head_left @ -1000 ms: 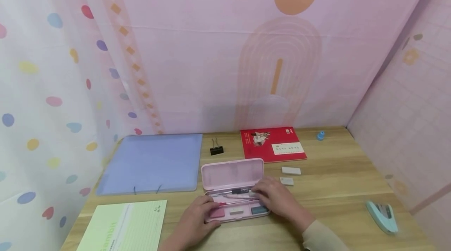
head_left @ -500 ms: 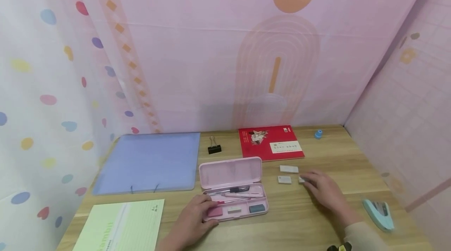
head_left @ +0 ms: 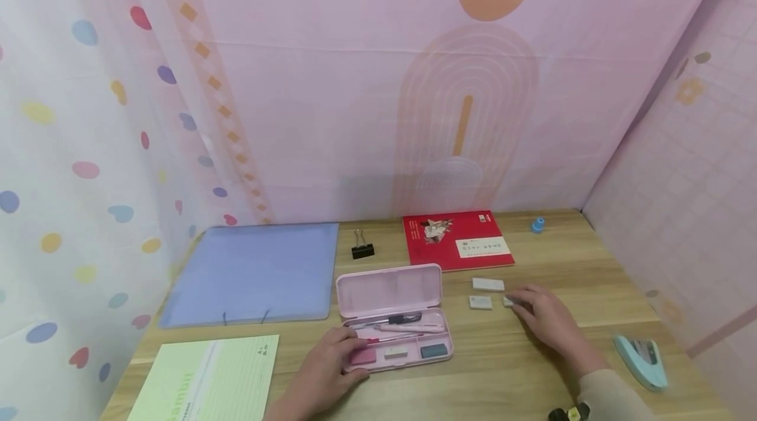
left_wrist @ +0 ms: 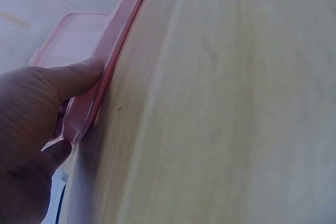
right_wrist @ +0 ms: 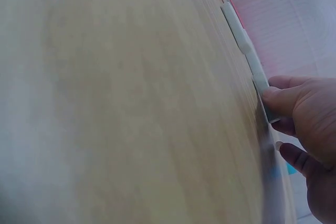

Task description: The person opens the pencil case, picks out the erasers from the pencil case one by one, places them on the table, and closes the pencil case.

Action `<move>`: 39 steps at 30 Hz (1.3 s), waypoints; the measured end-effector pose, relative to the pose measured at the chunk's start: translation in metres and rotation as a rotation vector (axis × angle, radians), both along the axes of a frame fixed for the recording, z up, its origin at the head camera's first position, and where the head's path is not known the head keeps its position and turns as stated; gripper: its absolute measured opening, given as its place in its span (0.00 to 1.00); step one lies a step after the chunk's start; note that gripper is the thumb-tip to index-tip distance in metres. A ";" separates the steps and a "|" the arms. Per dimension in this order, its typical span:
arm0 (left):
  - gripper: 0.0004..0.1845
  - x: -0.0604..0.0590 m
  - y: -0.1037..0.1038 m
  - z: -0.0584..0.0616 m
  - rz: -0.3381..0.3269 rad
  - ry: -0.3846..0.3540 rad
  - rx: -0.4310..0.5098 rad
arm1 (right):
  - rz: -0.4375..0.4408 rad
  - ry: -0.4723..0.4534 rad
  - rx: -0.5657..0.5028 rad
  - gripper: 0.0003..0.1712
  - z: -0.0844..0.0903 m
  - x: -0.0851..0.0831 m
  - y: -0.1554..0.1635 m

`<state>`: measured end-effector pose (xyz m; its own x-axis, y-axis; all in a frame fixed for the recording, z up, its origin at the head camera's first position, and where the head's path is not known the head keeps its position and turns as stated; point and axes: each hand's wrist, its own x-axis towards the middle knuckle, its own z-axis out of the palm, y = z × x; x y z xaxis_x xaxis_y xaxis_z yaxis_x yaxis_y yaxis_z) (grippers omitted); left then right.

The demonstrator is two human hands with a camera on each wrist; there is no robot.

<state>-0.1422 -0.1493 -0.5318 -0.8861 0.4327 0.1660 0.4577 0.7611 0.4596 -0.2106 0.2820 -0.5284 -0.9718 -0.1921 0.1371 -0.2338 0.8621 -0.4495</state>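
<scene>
A pink pencil case (head_left: 390, 291) lies with its lid up. It holds a black-capped pen (head_left: 405, 318), a pink pen (head_left: 414, 328), a red-tipped pen (head_left: 372, 341), a pink eraser (head_left: 363, 356), a white eraser (head_left: 395, 352) and a dark teal block (head_left: 434, 350). My left hand (head_left: 328, 365) grips its left end, the thumb (left_wrist: 79, 77) against the front wall in the left wrist view. To the right, my right hand (head_left: 545, 321) pinches a small white eraser (head_left: 508, 301) at the tabletop. Two more white erasers (head_left: 480, 303) lie just left of it.
Behind the case are a black binder clip (head_left: 363, 251) and a red booklet (head_left: 455, 241). A blue folder (head_left: 254, 276) and a green notebook (head_left: 207, 378) occupy the left side. At right lie a mint stapler (head_left: 641, 363) and a small blue object (head_left: 537, 226). Curtains enclose the table.
My right hand has moved right, from the pencil case's right end to the table, where it pinches a small white eraser. The left hand keeps its grip on the case.
</scene>
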 end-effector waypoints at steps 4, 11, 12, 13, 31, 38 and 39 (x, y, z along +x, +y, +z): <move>0.24 0.001 0.000 0.000 0.000 -0.007 0.001 | -0.011 -0.027 -0.010 0.13 -0.001 0.000 0.000; 0.24 0.000 0.000 -0.002 0.002 -0.008 0.000 | -0.012 -0.021 -0.050 0.13 0.000 0.001 0.000; 0.24 0.000 0.001 -0.003 0.000 -0.004 0.000 | -0.013 -0.003 -0.054 0.14 0.001 0.002 -0.001; 0.24 -0.001 0.001 -0.003 0.000 0.000 -0.001 | -0.011 0.016 -0.059 0.14 0.003 0.003 -0.003; 0.24 0.001 -0.001 -0.003 0.000 0.031 0.001 | 0.522 -0.109 -0.015 0.19 0.019 0.043 -0.116; 0.24 0.001 -0.001 -0.001 -0.002 0.038 0.000 | 0.526 -0.095 0.015 0.17 0.015 0.040 -0.119; 0.24 0.001 0.000 -0.001 -0.004 0.037 0.001 | 0.524 -0.097 0.015 0.17 0.015 0.040 -0.119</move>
<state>-0.1412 -0.1497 -0.5324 -0.8775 0.4365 0.1987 0.4777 0.7587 0.4430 -0.1710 0.1627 -0.5138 -0.7534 -0.6560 0.0450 -0.5924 0.6475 -0.4794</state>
